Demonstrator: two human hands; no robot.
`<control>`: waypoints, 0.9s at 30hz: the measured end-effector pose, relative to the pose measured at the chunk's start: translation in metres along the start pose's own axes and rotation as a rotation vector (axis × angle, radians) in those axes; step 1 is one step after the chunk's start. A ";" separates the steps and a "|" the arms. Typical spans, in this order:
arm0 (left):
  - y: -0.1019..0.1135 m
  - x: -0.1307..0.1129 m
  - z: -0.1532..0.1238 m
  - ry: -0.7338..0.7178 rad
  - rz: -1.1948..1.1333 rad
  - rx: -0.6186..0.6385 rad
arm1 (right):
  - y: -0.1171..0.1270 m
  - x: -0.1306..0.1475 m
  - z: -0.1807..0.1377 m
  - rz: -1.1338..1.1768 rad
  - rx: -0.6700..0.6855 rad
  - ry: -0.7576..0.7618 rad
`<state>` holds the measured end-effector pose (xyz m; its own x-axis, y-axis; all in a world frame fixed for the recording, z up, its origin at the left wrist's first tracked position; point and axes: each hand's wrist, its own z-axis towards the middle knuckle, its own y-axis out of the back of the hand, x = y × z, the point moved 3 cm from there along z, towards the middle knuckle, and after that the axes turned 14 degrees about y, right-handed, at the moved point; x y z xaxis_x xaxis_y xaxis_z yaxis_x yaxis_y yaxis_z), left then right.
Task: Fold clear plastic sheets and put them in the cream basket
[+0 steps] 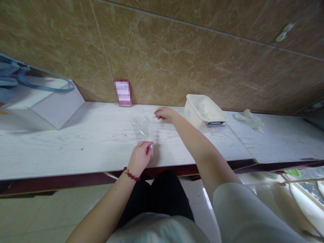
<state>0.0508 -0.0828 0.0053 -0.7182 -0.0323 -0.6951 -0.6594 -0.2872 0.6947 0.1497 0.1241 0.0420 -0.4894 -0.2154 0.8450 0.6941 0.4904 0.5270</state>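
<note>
My left hand (141, 155), with a red bead bracelet at the wrist, pinches the near end of a clear plastic bag (142, 128). The bag is thin, shiny and see-through, and it stretches away from that hand over the white tabletop. Past its far right side is my right hand (164, 113), its fingers curled together low over the table. What these fingers hold, if anything, is too small to make out. To the right of that hand stands a cream plastic tub (192, 113) with something pale inside.
A phone (123, 93) with a lit screen leans against the brown marbled wall. At the left, a white box (57, 108) has a blue strap (50, 88) over it. Crumpled clear plastic (250, 119) lies on the white table (101, 148) at the right. A small pale object (285, 32) is on the wall.
</note>
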 end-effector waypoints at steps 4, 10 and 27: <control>0.009 0.013 -0.004 0.069 0.018 0.003 | -0.013 0.015 0.016 -0.091 0.078 -0.040; 0.011 0.031 -0.008 0.065 0.120 0.019 | -0.036 0.035 0.036 -0.404 0.299 0.056; 0.008 0.042 -0.013 0.079 0.220 0.033 | -0.092 0.046 0.060 -0.876 0.339 0.443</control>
<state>0.0177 -0.0989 -0.0208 -0.8267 -0.1657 -0.5376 -0.4968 -0.2334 0.8359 0.0318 0.1193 0.0270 -0.4650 -0.8685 0.1719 -0.0296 0.2093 0.9774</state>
